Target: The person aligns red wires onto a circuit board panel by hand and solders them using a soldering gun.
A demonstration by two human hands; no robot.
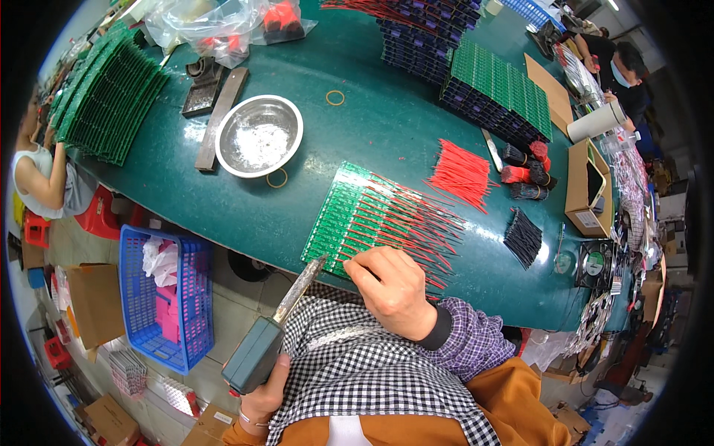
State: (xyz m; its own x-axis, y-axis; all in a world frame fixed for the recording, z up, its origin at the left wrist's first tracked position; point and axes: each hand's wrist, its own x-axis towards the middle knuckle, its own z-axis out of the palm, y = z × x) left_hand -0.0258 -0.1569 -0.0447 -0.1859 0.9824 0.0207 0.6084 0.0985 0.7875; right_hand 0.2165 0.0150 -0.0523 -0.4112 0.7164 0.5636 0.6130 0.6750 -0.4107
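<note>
Where the board (338, 215) lies, a bowl (256, 141) stands nearby.

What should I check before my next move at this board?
1) Soldering tool gripped in the left hand: ok.
2) Tool's metal tip at the near edge of the green board panel: ok; whether it touches, cannot tell.
3) Right hand clear of the tip: ok, a small gap shows.
4) A wire pinched in the right fingertips: cannot tell.
5) Wires on the panel lying without crossing: not ok, red and black ones overlap.
6) Loose red wires and black wires out on the table: ok.
</note>
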